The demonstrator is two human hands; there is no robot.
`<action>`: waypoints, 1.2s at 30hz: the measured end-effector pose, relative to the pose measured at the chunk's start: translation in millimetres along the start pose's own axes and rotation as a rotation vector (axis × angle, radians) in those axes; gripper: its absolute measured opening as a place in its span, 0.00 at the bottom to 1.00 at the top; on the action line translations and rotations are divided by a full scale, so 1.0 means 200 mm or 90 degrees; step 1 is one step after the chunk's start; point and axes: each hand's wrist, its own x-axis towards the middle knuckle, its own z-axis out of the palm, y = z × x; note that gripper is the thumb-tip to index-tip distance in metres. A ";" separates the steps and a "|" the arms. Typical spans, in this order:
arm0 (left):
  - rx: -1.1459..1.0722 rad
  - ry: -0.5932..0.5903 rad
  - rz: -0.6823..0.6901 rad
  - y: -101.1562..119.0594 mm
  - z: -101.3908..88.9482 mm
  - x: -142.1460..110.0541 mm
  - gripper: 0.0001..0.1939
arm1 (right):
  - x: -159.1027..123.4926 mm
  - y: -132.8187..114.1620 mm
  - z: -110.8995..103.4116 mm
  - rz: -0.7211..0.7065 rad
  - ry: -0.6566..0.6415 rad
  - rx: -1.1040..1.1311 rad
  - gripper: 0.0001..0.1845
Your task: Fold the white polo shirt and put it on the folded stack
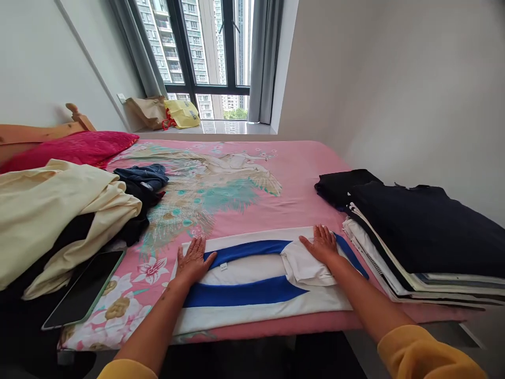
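Resting left hand and right hand on opposite ends of the white-and-blue garment, thumbs held out from fairly close fingers. Laid flat on the pink bedsheet at lower centre, between phone at lower left and folded clothes at right.

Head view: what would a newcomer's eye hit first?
Probably the blue-and-white garment at the near edge of the bed, with the left hand and right hand flat on it. Next, the pink bedspread beyond, with its large bird print. Then the contrast at the sides: loose cream cloth on the left, a neat dark-topped stack on the right.
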 end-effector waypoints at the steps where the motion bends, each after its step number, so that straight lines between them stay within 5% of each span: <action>1: -0.006 -0.007 0.001 0.00 -0.02 0.00 0.39 | -0.01 0.00 -0.02 -0.002 -0.021 0.001 0.52; 7: -0.086 -0.068 0.006 -0.09 -0.15 -0.09 0.32 | -0.17 0.01 -0.08 -0.053 -0.002 0.017 0.45; 14: -0.048 0.075 0.047 -0.23 -0.12 -0.41 0.31 | -0.46 0.10 -0.03 -0.157 0.094 0.041 0.37; 17: -0.031 0.096 0.076 -0.15 -0.10 -0.48 0.32 | -0.55 -0.08 -0.12 -0.248 0.124 0.034 0.33; 21: -0.025 0.120 0.182 0.06 -0.12 -0.49 0.31 | -0.67 -0.51 -0.23 -0.434 0.113 0.038 0.32; 26: -0.023 0.092 0.286 0.18 -0.09 -0.41 0.41 | -0.72 -0.93 -0.17 -0.487 0.015 0.072 0.33; 31: -0.020 0.055 0.308 0.05 0.01 -0.36 0.42 | -0.64 -0.96 -0.04 -0.523 -0.054 0.053 0.33; 36: -0.015 0.069 0.273 -0.05 0.03 -0.42 0.35 | -0.62 -0.79 -0.01 -0.359 -0.053 -0.002 0.36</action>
